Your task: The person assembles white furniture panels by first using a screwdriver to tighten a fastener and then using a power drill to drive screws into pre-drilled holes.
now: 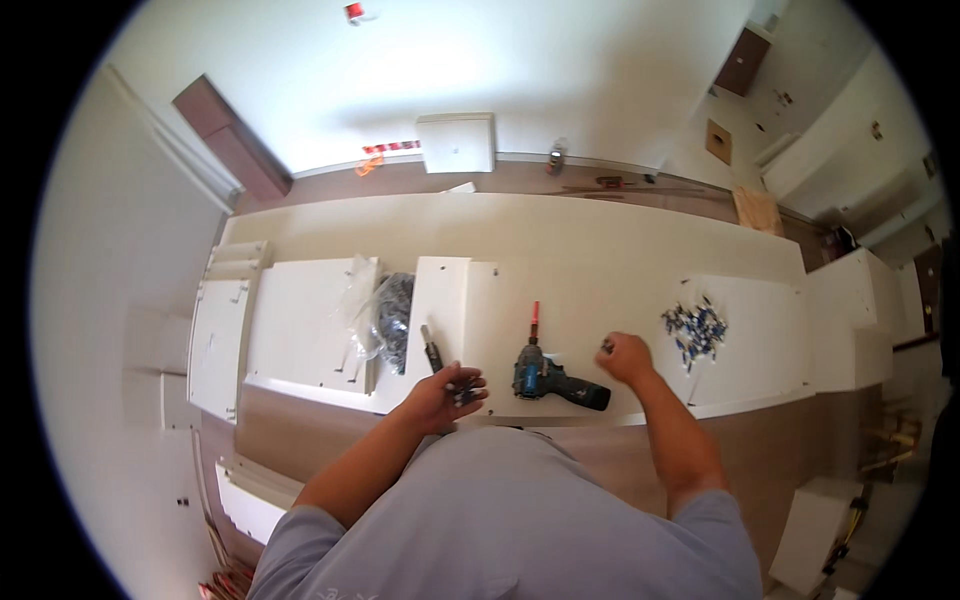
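Note:
My left hand point(440, 400) is turned palm up at the near edge of the white panels, with fingers curled around several small dark fittings point(462, 388). Just beyond it a slim black-handled tool with a light metal end point(432, 350) lies on a narrow white board point(440, 300); whether my hand touches it is unclear. My right hand point(628, 358) is closed above the large white panel point(590, 275); a small dark bit shows at its fingers, too small to name. Between my hands a blue and black cordless driver point(540, 378) lies on its side, its red-tipped bit pointing away.
Right of my right hand lies a scattered pile of small metal fittings point(695, 330) on a white board. Clear and dark plastic bags point(385, 315) and stacked white panels point(310, 320) sit to the left. A bottle point(557, 155) stands by the far wall.

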Demonstrator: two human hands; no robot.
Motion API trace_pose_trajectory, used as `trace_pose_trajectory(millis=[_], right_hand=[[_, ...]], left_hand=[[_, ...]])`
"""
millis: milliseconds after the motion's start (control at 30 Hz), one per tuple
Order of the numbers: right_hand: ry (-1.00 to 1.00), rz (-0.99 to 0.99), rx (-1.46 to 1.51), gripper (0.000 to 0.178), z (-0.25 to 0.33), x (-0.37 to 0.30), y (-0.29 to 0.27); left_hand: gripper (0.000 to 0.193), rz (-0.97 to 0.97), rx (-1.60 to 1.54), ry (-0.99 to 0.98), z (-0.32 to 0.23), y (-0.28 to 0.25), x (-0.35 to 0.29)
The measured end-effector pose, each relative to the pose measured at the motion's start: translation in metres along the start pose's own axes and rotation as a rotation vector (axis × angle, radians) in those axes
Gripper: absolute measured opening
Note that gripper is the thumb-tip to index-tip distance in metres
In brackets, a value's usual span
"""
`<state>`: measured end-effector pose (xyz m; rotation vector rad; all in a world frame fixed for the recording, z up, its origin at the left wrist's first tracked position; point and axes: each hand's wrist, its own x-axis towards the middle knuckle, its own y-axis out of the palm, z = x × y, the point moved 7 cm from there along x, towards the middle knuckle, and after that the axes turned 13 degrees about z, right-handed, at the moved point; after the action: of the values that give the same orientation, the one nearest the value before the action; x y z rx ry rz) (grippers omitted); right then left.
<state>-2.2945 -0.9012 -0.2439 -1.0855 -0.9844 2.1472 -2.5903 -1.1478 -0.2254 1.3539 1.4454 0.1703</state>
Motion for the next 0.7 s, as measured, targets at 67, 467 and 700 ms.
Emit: trace_pose_trajectory(millis=[67,467,700], right_hand=[[-0.303,0.040,0.029,0.027,0.100,-0.022,0.003],[-0.761,0.063,0.234,0.040,0.257,-0.092,-0.016],[-0.216,0.024,-0.055,0.066,0.109,-0.048,0.049]], left_hand=[[0.055,0.069,-0.044,-0.033,0.006,0.005,0.006],[0.048,0.176,-0.151,0.022,0.005,0.011,-0.001],[0.037,0.160,-0.192,0.191,-0.004,-0.031,-0.031]])
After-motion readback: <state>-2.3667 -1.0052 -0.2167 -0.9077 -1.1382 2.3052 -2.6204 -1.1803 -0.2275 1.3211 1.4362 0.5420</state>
